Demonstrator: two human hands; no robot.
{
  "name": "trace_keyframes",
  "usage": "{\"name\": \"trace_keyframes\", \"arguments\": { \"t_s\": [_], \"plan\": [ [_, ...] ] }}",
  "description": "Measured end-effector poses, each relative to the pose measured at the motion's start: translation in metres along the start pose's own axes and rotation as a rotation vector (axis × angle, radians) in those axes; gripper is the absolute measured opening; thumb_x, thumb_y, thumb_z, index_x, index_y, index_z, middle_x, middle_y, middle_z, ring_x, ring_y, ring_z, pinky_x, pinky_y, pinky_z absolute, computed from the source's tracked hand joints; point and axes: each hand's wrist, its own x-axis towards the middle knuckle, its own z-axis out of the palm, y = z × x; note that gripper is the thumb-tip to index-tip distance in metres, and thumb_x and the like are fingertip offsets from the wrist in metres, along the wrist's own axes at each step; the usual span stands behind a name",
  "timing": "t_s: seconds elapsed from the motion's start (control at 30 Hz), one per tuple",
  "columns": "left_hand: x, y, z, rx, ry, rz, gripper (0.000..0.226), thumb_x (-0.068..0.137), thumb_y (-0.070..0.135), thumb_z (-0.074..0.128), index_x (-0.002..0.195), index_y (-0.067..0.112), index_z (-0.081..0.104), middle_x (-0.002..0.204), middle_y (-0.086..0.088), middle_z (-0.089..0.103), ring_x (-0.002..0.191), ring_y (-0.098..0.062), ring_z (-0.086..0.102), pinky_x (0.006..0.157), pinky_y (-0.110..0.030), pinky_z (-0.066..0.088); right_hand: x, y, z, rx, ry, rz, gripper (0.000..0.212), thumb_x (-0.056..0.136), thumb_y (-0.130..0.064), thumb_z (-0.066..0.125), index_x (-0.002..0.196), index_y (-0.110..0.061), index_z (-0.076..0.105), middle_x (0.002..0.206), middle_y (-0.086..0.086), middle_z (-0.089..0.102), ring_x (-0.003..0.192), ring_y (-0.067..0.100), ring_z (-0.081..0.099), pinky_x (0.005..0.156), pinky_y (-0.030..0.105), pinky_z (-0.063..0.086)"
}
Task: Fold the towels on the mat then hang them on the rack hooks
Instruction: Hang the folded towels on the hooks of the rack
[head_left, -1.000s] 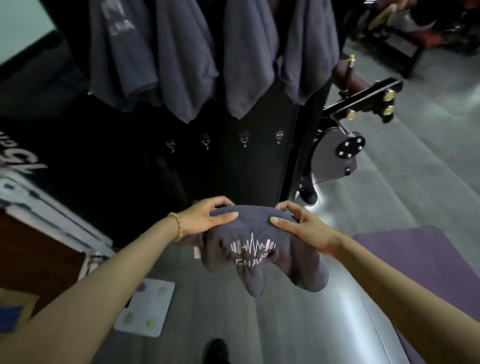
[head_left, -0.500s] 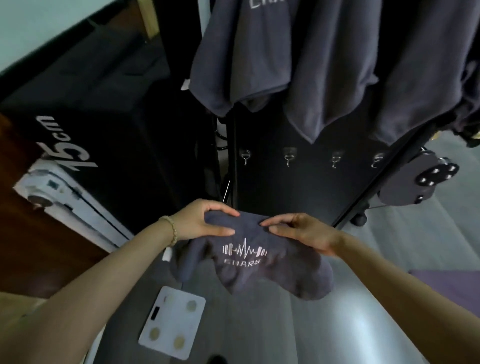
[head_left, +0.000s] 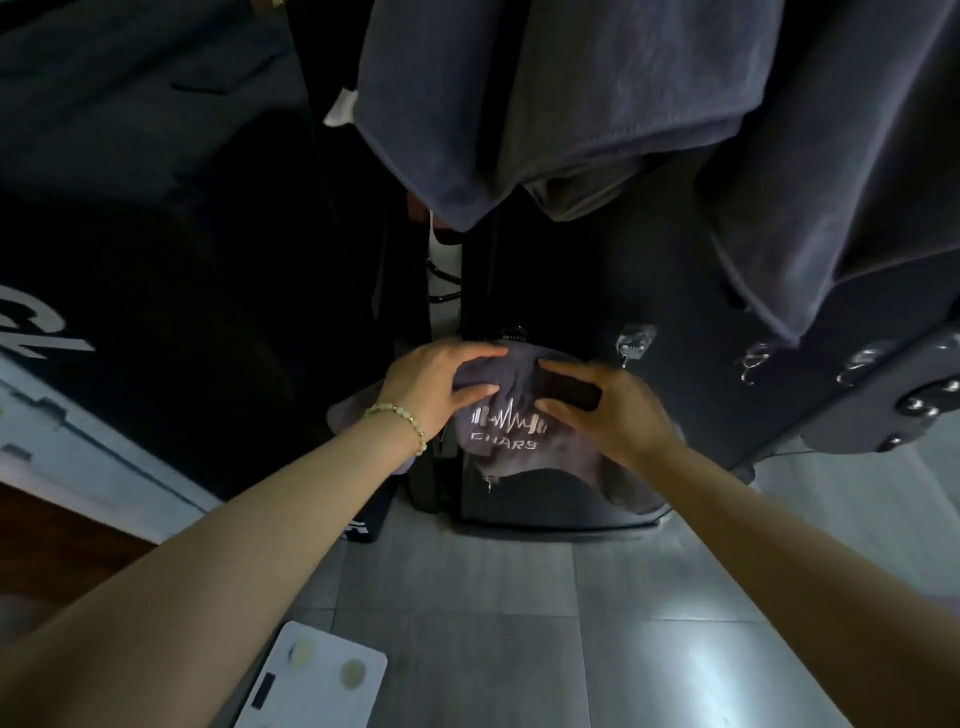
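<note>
Centre of frame: left hand (head_left: 441, 382) and right hand (head_left: 608, 410) are both gripping the top edge of the folded towel (head_left: 506, 431), holding it against the rack (head_left: 571, 291), likely to catch a covered hook; empty hooks (head_left: 634, 343) are showing rightward.

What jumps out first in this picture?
In the middle, the left hand and right hand grip a grey towel with a white logo, against the black rack. Above, hung towels fill the top; bare hooks sit to the right of the hands.
</note>
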Motion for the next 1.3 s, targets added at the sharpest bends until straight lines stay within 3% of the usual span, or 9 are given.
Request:
{"name": "trace_keyframes", "arguments": {
  "t_s": [0.27, 0.47, 0.57, 0.7, 0.87, 1.0, 1.13, 1.23, 1.3],
  "plan": [
    [0.0, -0.032, 0.056, 0.086, 0.166, -0.018, 0.055, 0.081, 0.041, 0.069, 0.131, 0.035, 0.049, 0.117, 0.004, 0.055, 0.104, -0.016, 0.056, 0.086, -0.036, 0.05, 0.025, 0.037, 0.061, 0.151, 0.175, -0.044, 0.048, 0.084, -0.048, 0.064, 0.13, -0.037, 0.055, 0.108, -0.009, 0.044, 0.1, 0.014, 0.054, 0.085, 0.021, 0.04],
    [-0.012, -0.031, 0.091, 0.176, 0.377, -0.066, 0.068, 0.073, 0.041, 0.076, 0.134, 0.031, 0.048, 0.119, -0.005, 0.039, 0.105, -0.016, 0.036, 0.09, -0.028, 0.032, 0.017, 0.033, 0.097, -0.153, 0.463, -0.097, 0.055, 0.085, -0.058, 0.048, 0.126, -0.022, 0.06, 0.125, 0.011, 0.046, 0.112, 0.023, 0.033, 0.099, 0.041, 0.035],
    [-0.015, -0.024, 0.1, -0.081, 0.311, -0.141, 0.072, 0.075, 0.03, 0.077, 0.139, 0.028, 0.043, 0.126, 0.003, 0.045, 0.11, -0.001, 0.038, 0.094, -0.02, 0.038, 0.016, 0.027, 0.105, 0.037, 0.386, -0.088, 0.059, 0.088, -0.056, 0.045, 0.129, -0.015, 0.057, 0.129, 0.006, 0.047, 0.116, 0.018, 0.039, 0.099, 0.034, 0.036],
    [-0.019, -0.023, 0.104, -0.548, 0.104, -0.259, 0.074, 0.075, 0.025, 0.078, 0.136, 0.035, 0.038, 0.124, 0.021, 0.055, 0.117, 0.007, 0.049, 0.1, -0.019, 0.043, 0.016, 0.027, 0.098, 0.471, 0.254, -0.029, 0.043, 0.092, -0.039, 0.059, 0.129, -0.018, 0.057, 0.127, -0.008, 0.049, 0.108, -0.005, 0.05, 0.088, 0.001, 0.035],
    [-0.029, -0.023, 0.11, -0.644, -0.01, -0.324, 0.073, 0.078, 0.03, 0.075, 0.137, 0.034, 0.032, 0.127, 0.015, 0.056, 0.118, 0.004, 0.052, 0.097, -0.019, 0.045, 0.023, 0.031, 0.092, 0.686, 0.043, 0.025, 0.04, 0.084, -0.041, 0.068, 0.119, -0.028, 0.055, 0.112, -0.007, 0.062, 0.103, 0.003, 0.061, 0.088, 0.023, 0.051],
    [-0.045, -0.023, 0.114, -0.587, -0.016, -0.374, 0.07, 0.079, 0.04, 0.07, 0.137, 0.026, 0.032, 0.129, 0.011, 0.047, 0.117, 0.002, 0.05, 0.099, -0.019, 0.044, 0.026, 0.033, 0.086, 0.793, -0.151, 0.04, 0.042, 0.081, -0.03, 0.073, 0.115, -0.026, 0.048, 0.099, -0.006, 0.065, 0.093, 0.005, 0.066, 0.081, 0.021, 0.053],
    [-0.044, -0.03, 0.115, -0.44, -0.018, -0.417, 0.076, 0.069, 0.066, 0.06, 0.132, 0.026, 0.045, 0.127, 0.002, 0.038, 0.121, -0.008, 0.041, 0.105, -0.024, 0.036, 0.032, 0.031, 0.096, 0.635, -0.042, 0.035, 0.053, 0.075, -0.034, 0.078, 0.114, -0.023, 0.043, 0.096, -0.007, 0.066, 0.087, 0.003, 0.066, 0.076, 0.017, 0.053],
    [-0.035, -0.039, 0.115, -0.455, 0.026, -0.408, 0.037, 0.077, 0.049, 0.069, 0.104, 0.026, 0.058, 0.099, 0.011, 0.062, 0.099, 0.004, 0.059, 0.081, -0.01, 0.045, 0.037, 0.028, 0.103, 0.532, 0.094, 0.022, 0.053, 0.074, -0.035, 0.079, 0.109, -0.022, 0.041, 0.087, -0.01, 0.062, 0.077, 0.001, 0.061, 0.065, 0.009, 0.048],
    [-0.031, -0.043, 0.115, -0.48, 0.032, -0.422, 0.05, 0.077, 0.044, 0.072, 0.12, 0.026, 0.052, 0.104, 0.014, 0.062, 0.1, -0.001, 0.059, 0.082, -0.014, 0.045, 0.037, 0.027, 0.107, 0.513, 0.145, 0.022, 0.051, 0.075, -0.037, 0.078, 0.107, -0.025, 0.04, 0.085, -0.01, 0.061, 0.076, 0.002, 0.06, 0.061, 0.009, 0.046]
  ]
}}
